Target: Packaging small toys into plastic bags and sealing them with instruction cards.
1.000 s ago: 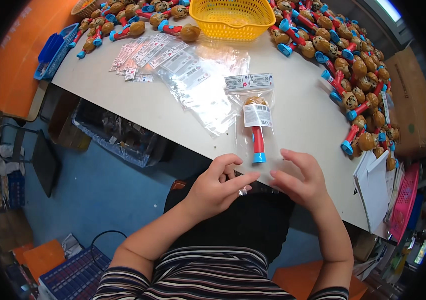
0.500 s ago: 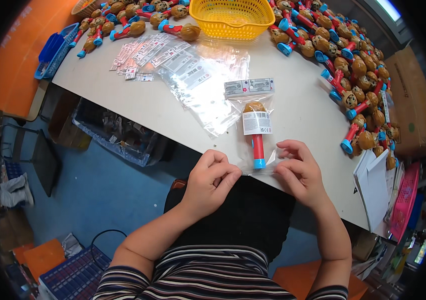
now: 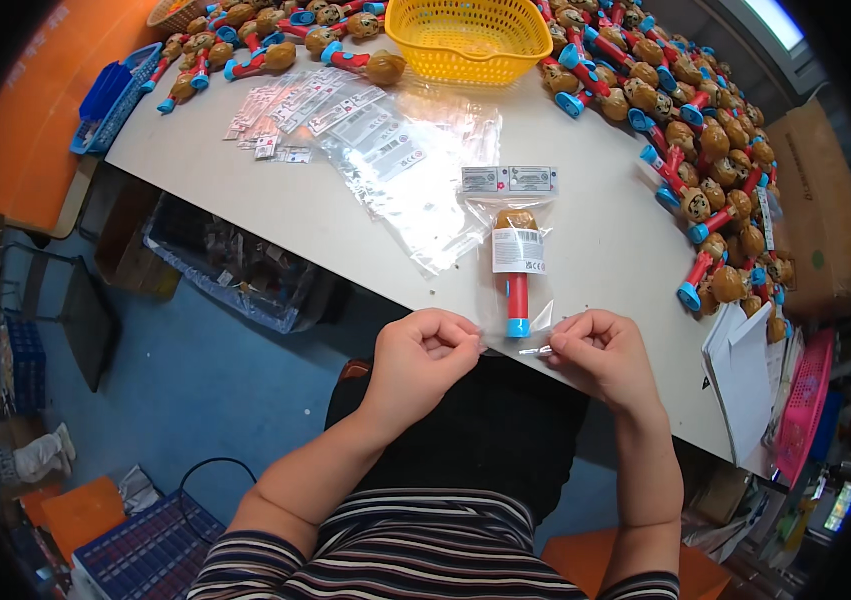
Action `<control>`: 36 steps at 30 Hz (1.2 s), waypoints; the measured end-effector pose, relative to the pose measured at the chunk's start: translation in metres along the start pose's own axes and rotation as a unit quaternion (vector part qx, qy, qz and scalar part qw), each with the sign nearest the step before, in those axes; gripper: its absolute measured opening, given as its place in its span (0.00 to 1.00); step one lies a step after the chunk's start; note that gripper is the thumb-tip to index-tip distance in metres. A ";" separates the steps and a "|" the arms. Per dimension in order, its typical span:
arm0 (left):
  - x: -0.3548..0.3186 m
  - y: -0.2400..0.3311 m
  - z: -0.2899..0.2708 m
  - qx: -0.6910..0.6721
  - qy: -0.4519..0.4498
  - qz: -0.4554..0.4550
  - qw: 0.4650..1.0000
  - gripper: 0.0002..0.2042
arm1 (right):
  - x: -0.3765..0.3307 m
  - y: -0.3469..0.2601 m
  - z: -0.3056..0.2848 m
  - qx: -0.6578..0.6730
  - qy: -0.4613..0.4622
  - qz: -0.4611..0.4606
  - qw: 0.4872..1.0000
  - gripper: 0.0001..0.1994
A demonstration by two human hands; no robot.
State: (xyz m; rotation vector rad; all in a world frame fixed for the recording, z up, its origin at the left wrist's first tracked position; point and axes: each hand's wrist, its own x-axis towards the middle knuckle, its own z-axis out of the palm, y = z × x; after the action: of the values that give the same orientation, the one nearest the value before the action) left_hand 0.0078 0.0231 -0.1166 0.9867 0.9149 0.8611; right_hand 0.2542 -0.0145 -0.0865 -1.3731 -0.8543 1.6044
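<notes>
A clear plastic bag (image 3: 538, 303) lies at the table's near edge, its printed header strip pointing away from me. Inside it is a doll-headed toy (image 3: 518, 294) with a brown head, a red handle and a blue base; a white label (image 3: 520, 252) wraps it below the head. At the bag's lower left corner, the thumb and fingers of my left hand (image 3: 430, 354) are pinched together on the film. My right hand (image 3: 606, 358) pinches the lower right corner, where a fold of film catches the light.
Flat clear bags (image 3: 396, 170) lie spread beyond the toy. A yellow basket (image 3: 468, 68) stands at the far side. Many similar toys (image 3: 716, 140) are heaped along the right, with others at far left. White papers (image 3: 743, 375) and a pink basket (image 3: 806, 405) are at right.
My right hand's fingers, spread apart before, have closed on the bag's lower right corner. My left hand has shifted slightly and keeps its pinch. The bag's top has tilted a little rightward.
</notes>
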 end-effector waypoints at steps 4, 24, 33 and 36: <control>-0.002 0.015 0.003 0.001 -0.001 -0.012 1.000 0.12 | -0.009 -0.005 0.012 0.004 0.018 -0.017 1.000 0.12; -0.054 0.027 -0.033 -0.110 -0.043 0.079 0.990 0.15 | -0.030 0.017 0.102 -0.060 0.017 -0.216 0.974 0.15; -0.063 -0.027 -0.232 -0.037 0.384 0.146 0.911 0.11 | 0.023 -0.009 0.178 -0.270 -0.211 -0.239 0.909 0.24; -0.022 -0.049 -0.336 0.248 0.392 -0.148 0.874 0.14 | 0.027 -0.011 0.158 -0.303 -0.169 -0.244 0.906 0.17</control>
State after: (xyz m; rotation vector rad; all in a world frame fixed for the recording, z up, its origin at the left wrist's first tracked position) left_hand -0.2983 0.0890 -0.2488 0.8805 2.0092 0.7745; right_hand 0.0988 0.0185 -0.0608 -1.1375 -1.8649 1.2315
